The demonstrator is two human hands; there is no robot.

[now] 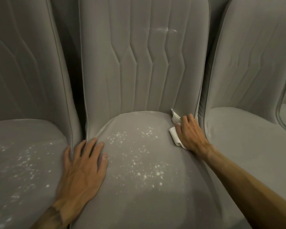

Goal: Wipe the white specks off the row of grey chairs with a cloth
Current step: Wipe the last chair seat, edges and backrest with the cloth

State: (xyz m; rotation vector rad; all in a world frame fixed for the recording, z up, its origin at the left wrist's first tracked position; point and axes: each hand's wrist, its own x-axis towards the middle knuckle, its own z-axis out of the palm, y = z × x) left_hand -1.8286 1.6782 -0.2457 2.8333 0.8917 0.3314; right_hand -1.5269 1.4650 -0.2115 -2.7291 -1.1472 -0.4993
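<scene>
- At centre frame stands the middle chair (147, 204) of a row of grey chairs, its seat scattered with white specks (135, 156) that run from the middle of the cushion down toward its lower right.
- Toward the right rear corner of that seat, close to the crease where cushion meets backrest, the right grip (190, 134) is grasping the cloth (174, 136). Bent fingers press the white cloth against the upholstery, and folds of it stick out above the fingertips and below the palm.
- Lower left of centre, the left grip (82, 169) is released and holds nothing. It lies flat on the left edge of the same seat with fingers spread, the outer ones reaching the gap beside the neighbouring chair.
- On the left side of the frame, the left chair (23, 129) carries its own scatter of specks (28, 161) across the seat.
- Upper centre, a faint white smear (167, 29) marks the ribbed backrest of the middle chair.
- On the right side of the frame, the right chair (246, 146) shows a plain grey seat — well apart from the speckled patch.
</scene>
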